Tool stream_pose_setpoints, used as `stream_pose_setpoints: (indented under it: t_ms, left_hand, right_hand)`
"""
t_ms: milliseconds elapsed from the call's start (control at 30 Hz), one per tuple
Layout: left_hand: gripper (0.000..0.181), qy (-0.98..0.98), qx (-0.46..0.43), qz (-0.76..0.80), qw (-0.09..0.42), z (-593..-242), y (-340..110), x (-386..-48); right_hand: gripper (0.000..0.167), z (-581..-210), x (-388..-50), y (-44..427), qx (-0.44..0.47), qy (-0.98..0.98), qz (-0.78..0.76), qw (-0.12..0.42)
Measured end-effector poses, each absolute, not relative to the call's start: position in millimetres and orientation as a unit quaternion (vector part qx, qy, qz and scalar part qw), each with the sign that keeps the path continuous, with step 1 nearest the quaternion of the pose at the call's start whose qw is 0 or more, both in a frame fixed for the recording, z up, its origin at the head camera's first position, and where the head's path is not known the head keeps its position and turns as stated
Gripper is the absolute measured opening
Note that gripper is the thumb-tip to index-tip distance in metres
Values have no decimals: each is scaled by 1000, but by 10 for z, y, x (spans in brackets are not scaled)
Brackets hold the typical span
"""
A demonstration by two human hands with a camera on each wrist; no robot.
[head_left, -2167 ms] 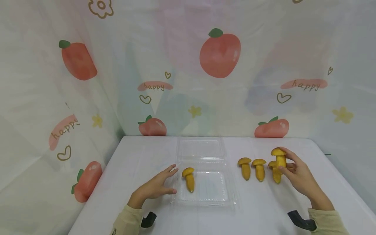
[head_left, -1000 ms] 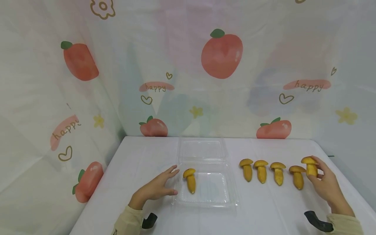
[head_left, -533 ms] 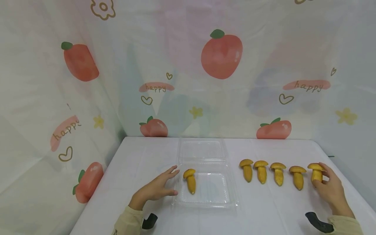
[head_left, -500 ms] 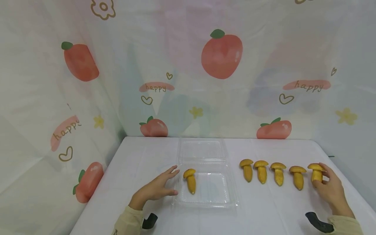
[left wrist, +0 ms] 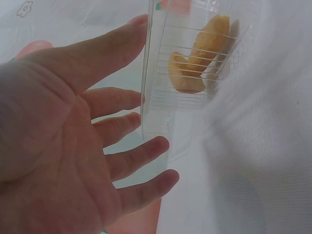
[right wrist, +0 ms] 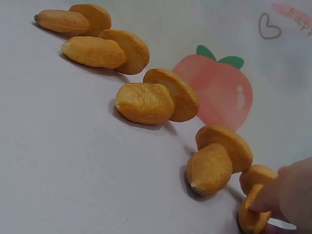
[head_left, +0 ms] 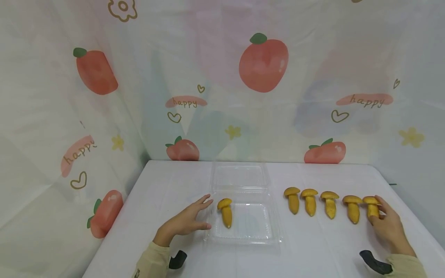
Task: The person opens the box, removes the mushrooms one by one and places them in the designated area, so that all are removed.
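My right hand [head_left: 387, 224] holds a yellow-brown mushroom [head_left: 373, 207] at the right end of a row, low on the table. In the right wrist view its thumb lies against that mushroom's stem [right wrist: 251, 214]. Several like mushrooms [head_left: 330, 204] lie to its left, caps away from me. A clear plastic clamshell box [head_left: 250, 227] stands open at the middle, with one mushroom [head_left: 226, 214] in its left part. My left hand [head_left: 184, 221] is at the box's left edge, fingers spread and holding nothing; in the left wrist view its fingertips reach the clear wall [left wrist: 146, 73].
The box's lid [head_left: 238, 177] lies back toward the printed cloth wall [head_left: 264, 127]. White cloth covers the table [head_left: 174, 181]. Dark curved pieces [head_left: 375, 262] sit at both wrists.
My right hand has carried its mushroom rightward past the others, then lowered it beside the row's right end, shifting slightly left. The left hand keeps its place at the box.
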State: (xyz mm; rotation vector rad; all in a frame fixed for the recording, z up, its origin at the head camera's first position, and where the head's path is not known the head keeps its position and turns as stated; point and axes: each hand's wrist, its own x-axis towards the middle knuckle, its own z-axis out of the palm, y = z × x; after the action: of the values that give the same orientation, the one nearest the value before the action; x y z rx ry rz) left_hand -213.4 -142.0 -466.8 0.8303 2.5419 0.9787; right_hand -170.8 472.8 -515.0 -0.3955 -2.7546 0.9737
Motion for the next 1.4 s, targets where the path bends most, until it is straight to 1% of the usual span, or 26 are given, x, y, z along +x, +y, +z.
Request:
stream_pose_setpoints:
  t_ms: [200, 433, 633, 900, 1133, 1400]
  left_hand:
    - [82, 884, 284, 340, 147, -4680, -1447, -2125]
    - [81, 882, 281, 347, 147, -4702, -1467, -2108]
    - [81, 884, 284, 342, 145, -4694, -1470, -2095]
    - [82, 887, 285, 334, 145, -4694, -1457, -2120]
    - [81, 886, 290, 332, 141, -4682, -1436, -2144]
    - [81, 887, 285, 332, 146, -4667, -1426, -2139]
  right_hand:
    - [74, -5200, -1751, 4700, -138, -932, 327, 72]
    - [74, -5196, -1766, 4664, -156, -927, 333, 73]
    - [71, -5144, -1766, 4656, -172, -921, 343, 74]
    - [72, -5018, -1766, 4656, -227, -908, 351, 28]
    - [69, -4888, -1737, 4611, -228, -908, 348, 54]
    - [66, -4746, -1733, 4466, -199, -910, 351, 98]
